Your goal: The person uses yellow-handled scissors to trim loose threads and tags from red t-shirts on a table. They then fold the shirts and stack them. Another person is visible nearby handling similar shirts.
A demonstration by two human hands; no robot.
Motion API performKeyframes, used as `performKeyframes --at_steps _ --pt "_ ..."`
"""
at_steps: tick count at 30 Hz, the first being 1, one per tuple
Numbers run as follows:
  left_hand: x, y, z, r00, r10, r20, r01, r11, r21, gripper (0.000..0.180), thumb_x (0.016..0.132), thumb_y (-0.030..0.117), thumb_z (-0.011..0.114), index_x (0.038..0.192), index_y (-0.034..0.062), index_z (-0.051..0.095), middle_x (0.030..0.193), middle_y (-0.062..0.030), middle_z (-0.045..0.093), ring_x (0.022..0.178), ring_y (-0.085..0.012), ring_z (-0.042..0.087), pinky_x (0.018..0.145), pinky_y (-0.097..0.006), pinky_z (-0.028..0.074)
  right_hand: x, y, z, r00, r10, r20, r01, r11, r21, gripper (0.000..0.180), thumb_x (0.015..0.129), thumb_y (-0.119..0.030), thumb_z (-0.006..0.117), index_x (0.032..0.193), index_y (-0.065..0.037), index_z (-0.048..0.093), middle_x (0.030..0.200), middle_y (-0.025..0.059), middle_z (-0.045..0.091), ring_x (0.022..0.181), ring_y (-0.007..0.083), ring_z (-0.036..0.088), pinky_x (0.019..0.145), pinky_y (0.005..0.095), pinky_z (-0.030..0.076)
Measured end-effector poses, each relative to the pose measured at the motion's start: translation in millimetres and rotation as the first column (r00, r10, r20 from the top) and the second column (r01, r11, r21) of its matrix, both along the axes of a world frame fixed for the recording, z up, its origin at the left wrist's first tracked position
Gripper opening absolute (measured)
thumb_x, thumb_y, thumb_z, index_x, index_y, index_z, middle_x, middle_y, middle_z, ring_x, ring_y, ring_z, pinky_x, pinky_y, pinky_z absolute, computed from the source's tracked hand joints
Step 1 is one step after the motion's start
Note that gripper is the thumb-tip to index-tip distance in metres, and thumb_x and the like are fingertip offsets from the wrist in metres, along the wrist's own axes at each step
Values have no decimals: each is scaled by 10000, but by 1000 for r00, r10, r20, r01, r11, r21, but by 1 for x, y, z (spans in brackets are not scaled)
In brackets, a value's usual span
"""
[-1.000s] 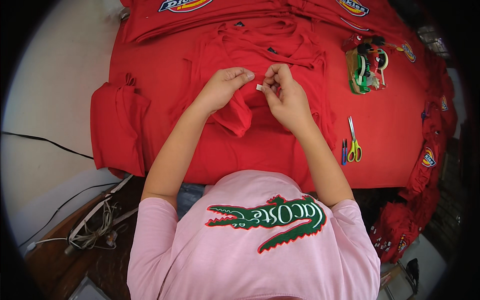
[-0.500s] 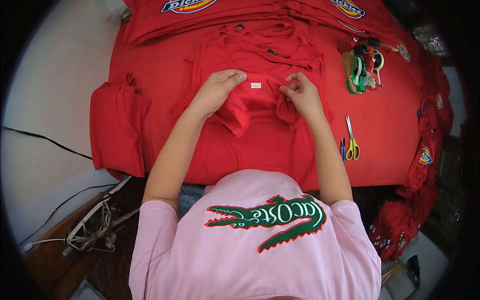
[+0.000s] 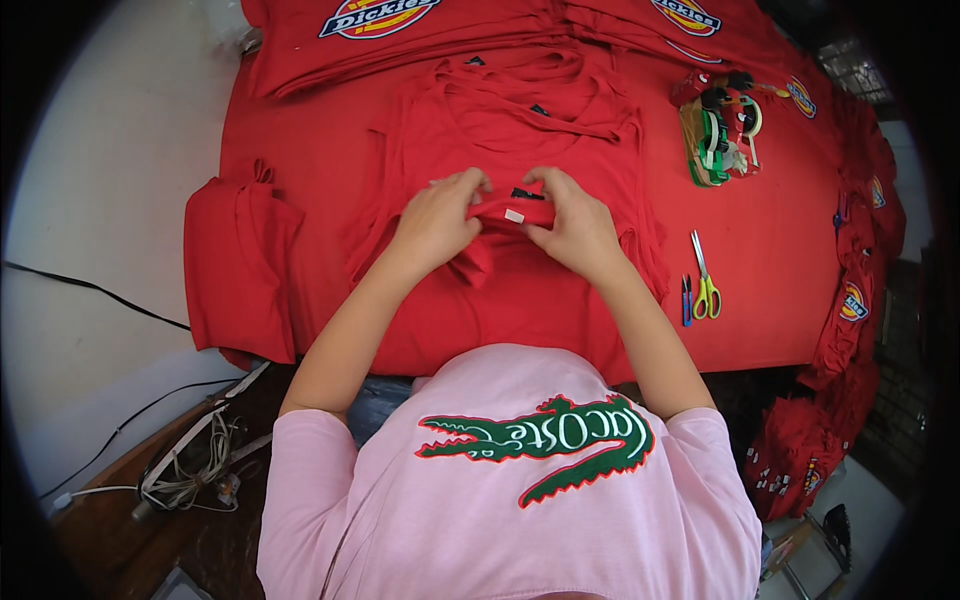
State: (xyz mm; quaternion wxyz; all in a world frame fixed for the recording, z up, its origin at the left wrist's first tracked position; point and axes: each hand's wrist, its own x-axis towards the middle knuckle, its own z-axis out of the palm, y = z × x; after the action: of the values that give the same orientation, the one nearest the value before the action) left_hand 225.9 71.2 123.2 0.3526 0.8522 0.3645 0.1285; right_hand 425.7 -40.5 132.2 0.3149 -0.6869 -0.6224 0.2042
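My left hand [image 3: 438,222] and my right hand [image 3: 576,226] face each other over the middle of the table. Between them they pinch the folded neckline of a red shirt [image 3: 493,212], fingers curled round the fabric. A small white label [image 3: 514,215] faces up on this fold, and a dark neck tag [image 3: 526,194] lies just above it. The rest of that shirt falls in loose folds below my hands. Directly beyond, more red tops [image 3: 500,120] lie layered with rounded necklines and dark tags.
Scissors with yellow handles [image 3: 706,298] and blue thread snips [image 3: 686,300] lie to the right. Farther back stand tape dispensers [image 3: 712,140]. A folded red garment [image 3: 235,270] hangs over the left edge; printed red shirts [image 3: 420,50] line the back. Tangled cables [image 3: 195,460] sit lower left.
My hands have come closer together and lower on the shirt. The neckline is now bunched between them, and a dark tag shows above the white label.
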Motion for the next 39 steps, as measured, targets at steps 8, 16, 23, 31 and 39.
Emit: performKeyframes --at_steps 8,16,23,31,39 --pt "-89 15 47 987 130 93 -127 991 -38 303 701 -91 602 971 10 696 880 -103 688 882 -229 669 871 -333 516 132 -75 -5 969 -186 161 172 980 99 370 701 81 630 1038 -30 733 1033 115 700 973 308 650 892 372 517" --pt "-117 -18 62 904 -362 -228 76 660 -747 473 847 104 759 1297 13 647 1106 -115 733 1020 -177 681 948 -309 513 137 -127 24 940 -176 -294 -160 532 -831 417 811 -140 826 1182 2 699 950 56 694 937 157 635 882 300 505" --pt "-48 66 -11 989 140 53 -130 978 -163 391 928 189 725 1282 38 659 1249 -144 690 1169 -251 651 1022 -371 486 132 -18 -42 954 -272 124 276 961 -19 396 827 -146 792 1184 -21 672 1128 151 659 1052 284 641 922 384 515" --pt "39 158 -61 968 248 24 -233 868 439 380 879 296 753 1164 50 701 1196 -155 691 1088 -354 650 954 -447 515 162 81 -79 937 -305 171 294 952 85 303 859 -145 768 1144 -67 699 1063 107 693 992 260 641 899 362 509" --pt "27 184 -66 769 478 425 -318 862 -396 87 986 146 689 986 59 690 855 55 646 840 -31 552 785 -201 443 182 83 -50 517 -327 -791 338 927 -163 146 965 -81 686 1087 -6 706 1025 14 723 957 78 642 887 220 486"
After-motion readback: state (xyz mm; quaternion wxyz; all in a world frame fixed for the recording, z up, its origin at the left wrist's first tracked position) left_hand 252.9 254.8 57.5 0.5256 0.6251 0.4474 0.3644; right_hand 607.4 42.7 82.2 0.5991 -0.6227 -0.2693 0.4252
